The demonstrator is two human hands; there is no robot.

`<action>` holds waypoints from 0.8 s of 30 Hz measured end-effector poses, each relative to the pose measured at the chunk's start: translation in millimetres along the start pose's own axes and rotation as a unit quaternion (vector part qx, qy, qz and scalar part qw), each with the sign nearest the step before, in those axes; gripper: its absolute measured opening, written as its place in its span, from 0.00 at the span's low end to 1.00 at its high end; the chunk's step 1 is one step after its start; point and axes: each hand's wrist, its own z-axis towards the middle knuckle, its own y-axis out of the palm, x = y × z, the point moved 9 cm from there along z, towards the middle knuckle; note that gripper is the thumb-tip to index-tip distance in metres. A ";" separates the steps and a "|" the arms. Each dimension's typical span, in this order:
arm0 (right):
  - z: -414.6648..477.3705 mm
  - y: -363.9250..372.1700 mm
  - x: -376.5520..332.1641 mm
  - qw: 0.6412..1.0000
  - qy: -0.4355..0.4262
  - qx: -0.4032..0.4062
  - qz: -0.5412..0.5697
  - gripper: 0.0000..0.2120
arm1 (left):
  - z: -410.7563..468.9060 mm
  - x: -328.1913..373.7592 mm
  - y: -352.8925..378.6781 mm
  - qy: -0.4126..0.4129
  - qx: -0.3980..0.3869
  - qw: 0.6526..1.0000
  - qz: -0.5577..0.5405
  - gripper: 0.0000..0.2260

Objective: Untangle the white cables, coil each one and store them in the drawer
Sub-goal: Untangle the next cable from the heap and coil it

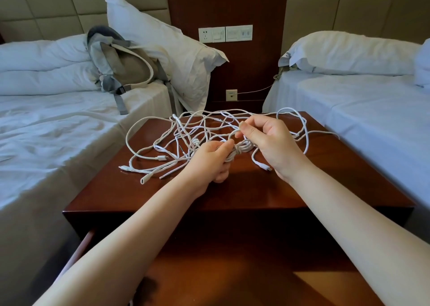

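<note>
Arms outstretched, our left hand [213, 160] grips a coil [243, 148] of the white cables [176, 129] over the bench [256, 189]. Our right hand [264, 140] pinches one loop [232, 135].

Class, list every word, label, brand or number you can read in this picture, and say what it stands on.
No text is readable.
Switch and socket panel: any marks too small to read.
Small wall plate: dark mark, blurred.
White cables: no print visible.
</note>
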 end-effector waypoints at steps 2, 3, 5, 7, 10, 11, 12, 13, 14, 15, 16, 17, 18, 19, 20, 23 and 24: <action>0.0 2.9 -0.3 1.000 0.006 -0.005 0.011 0.11 | 0.9 -1.2 -3.1 -0.002 0.001 0.999 -0.037 0.18; -0.3 4.0 -0.8 1.000 0.008 -0.011 0.012 0.11 | 1.2 -2.0 -4.5 -0.005 0.001 0.998 -0.057 0.18; -1.3 7.5 -3.7 0.999 0.002 -0.035 -0.009 0.11 | 1.6 -3.3 -7.8 -0.011 0.007 0.997 -0.080 0.18; -1.5 11.8 -6.4 0.997 -0.011 -0.069 -0.037 0.10 | 2.3 -4.3 -9.7 -0.016 0.022 0.996 -0.083 0.17; -2.4 19.2 -6.8 0.990 -0.021 -0.119 -0.067 0.09 | 3.6 -6.4 -10.9 -0.026 0.050 0.993 -0.101 0.18; -2.9 21.5 -5.8 0.988 -0.023 -0.131 -0.083 0.08 | 3.9 -7.7 -12.3 -0.030 0.062 0.992 -0.108 0.18; -3.4 23.2 -4.7 0.984 -0.026 -0.141 -0.102 0.08 | 3.8 -9.0 -14.1 -0.034 0.075 0.990 -0.118 0.18; -3.8 24.2 -3.5 0.981 -0.029 -0.149 -0.121 0.08 | 4.0 -10.5 -16.5 -0.036 0.087 0.987 -0.134 0.17; -4.4 24.8 -2.2 0.978 -0.032 -0.155 -0.139 0.07 | 4.2 -12.1 -18.5 -0.038 0.095 0.983 -0.153 0.17; -4.8 25.0 -0.5 0.974 -0.033 -0.160 -0.157 0.07 | 4.8 -13.9 -20.2 -0.040 0.100 0.979 -0.173 0.16; -4.9 24.9 1.8 0.970 -0.034 -0.164 -0.175 0.07 | 5.5 -15.7 -22.1 -0.041 0.104 0.975 -0.193 0.16; -5.0 25.2 4.7 0.966 -0.034 -0.169 -0.192 0.07 | 6.2 -17.1 -23.8 -0.040 0.106 0.971 -0.210 0.15; -5.3 25.5 8.5 0.962 -0.030 -0.174 -0.207 0.07 | 6.9 -17.8 -25.0 -0.036 0.105 0.968 -0.225 0.14; -5.3 25.8 13.0 0.960 -0.025 -0.174 -0.219 0.07 | 7.3 -17.5 -25.4 -0.028 0.099 0.966 -0.236 0.14; -5.2 25.2 16.9 0.959 -0.021 -0.168 -0.227 0.08 | 7.4 -15.7 -24.4 -0.016 0.089 0.966 -0.244 0.14; -4.3 20.5 22.2 0.968 -0.016 -0.132 -0.214 0.09 | 6.3 -5.6 -19.8 0.030 0.051 0.965 -0.256 0.16; -4.0 19.2 23.1 0.971 -0.010 -0.125 -0.203 0.08 | 5.7 -2.3 -18.6 0.045 0.040 0.964 -0.258 0.16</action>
